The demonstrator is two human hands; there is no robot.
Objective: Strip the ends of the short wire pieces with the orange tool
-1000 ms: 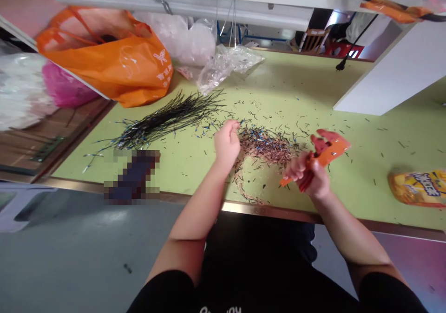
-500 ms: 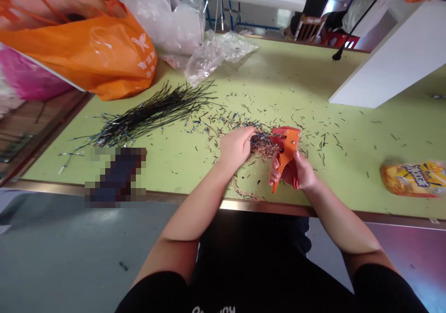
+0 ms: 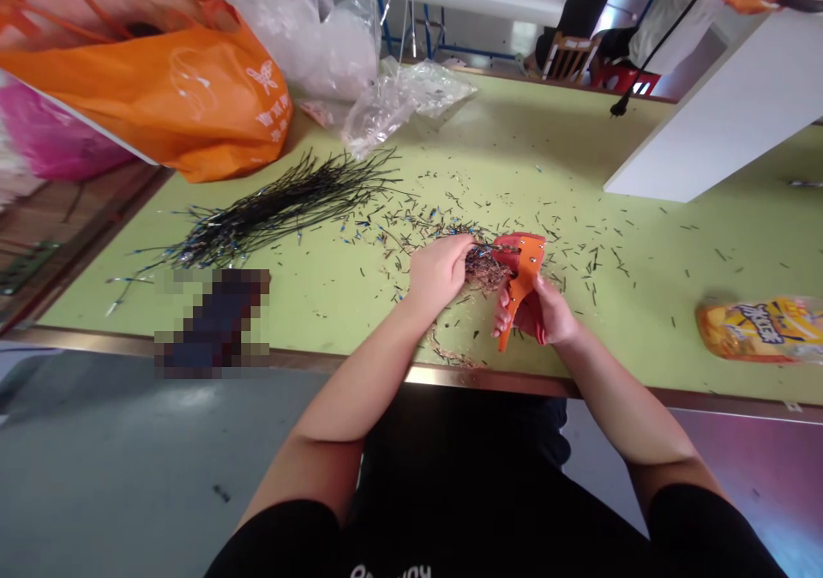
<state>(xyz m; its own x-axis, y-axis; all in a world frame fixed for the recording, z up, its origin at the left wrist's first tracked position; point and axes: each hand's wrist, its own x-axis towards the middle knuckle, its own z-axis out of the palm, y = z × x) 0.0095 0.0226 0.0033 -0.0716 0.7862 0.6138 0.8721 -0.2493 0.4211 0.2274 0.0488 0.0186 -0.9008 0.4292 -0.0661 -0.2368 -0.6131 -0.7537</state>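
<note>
My right hand [image 3: 546, 310] is wrapped round the handles of an orange and red hand tool [image 3: 528, 261], its head turned toward my other hand. My left hand [image 3: 442, 267] is closed, pinching a thin dark wire [image 3: 483, 246] that runs to the tool's jaws. Beneath and between the hands lies a tangled heap of copper-coloured strands [image 3: 485, 271] with dark and blue bits. Short black clippings are scattered over the green table [image 3: 334, 304]. A long bundle of black wires [image 3: 283, 205] with blue and silvery ends rests to the left.
An orange bag [image 3: 219, 89] and clear plastic bags [image 3: 411, 98] sit at the back left. A pixelated dark object [image 3: 215, 321] lies at the front left edge. A yellow snack packet [image 3: 759, 329] and a white panel [image 3: 713, 123] are on the right. Behind, a person is partly visible.
The tool and my right hand have shifted slightly left, closer to my left hand. My left hand stays closed in nearly the same place. The view has moved a little.
</note>
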